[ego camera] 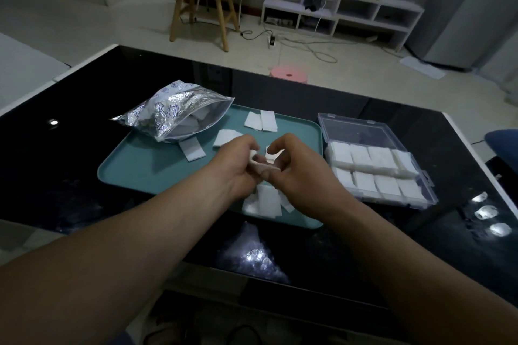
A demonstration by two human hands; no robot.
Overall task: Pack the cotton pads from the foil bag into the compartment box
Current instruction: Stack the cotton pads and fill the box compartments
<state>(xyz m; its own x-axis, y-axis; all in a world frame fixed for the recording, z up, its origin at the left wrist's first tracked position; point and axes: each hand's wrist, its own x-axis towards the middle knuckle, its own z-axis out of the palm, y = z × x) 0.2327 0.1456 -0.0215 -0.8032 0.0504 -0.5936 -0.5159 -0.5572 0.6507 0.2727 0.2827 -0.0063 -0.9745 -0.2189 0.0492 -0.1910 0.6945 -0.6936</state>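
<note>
Above the teal plastic tray (134,165) on the glossy black worktop (84,109), the left hand (238,165) and right hand (297,165) pinch one white cotton pad (262,166) between curled fingertips. Loose pads (265,202) lie scattered on the tray. The crinkled silver foil bag (173,109) lies open at far left. The clear compartment box (375,173), filled with pads, sits just right.

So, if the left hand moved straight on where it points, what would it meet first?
Probably the right hand, close ahead over the teal tray, sharing the same cotton pad; depth is unclear.
</note>
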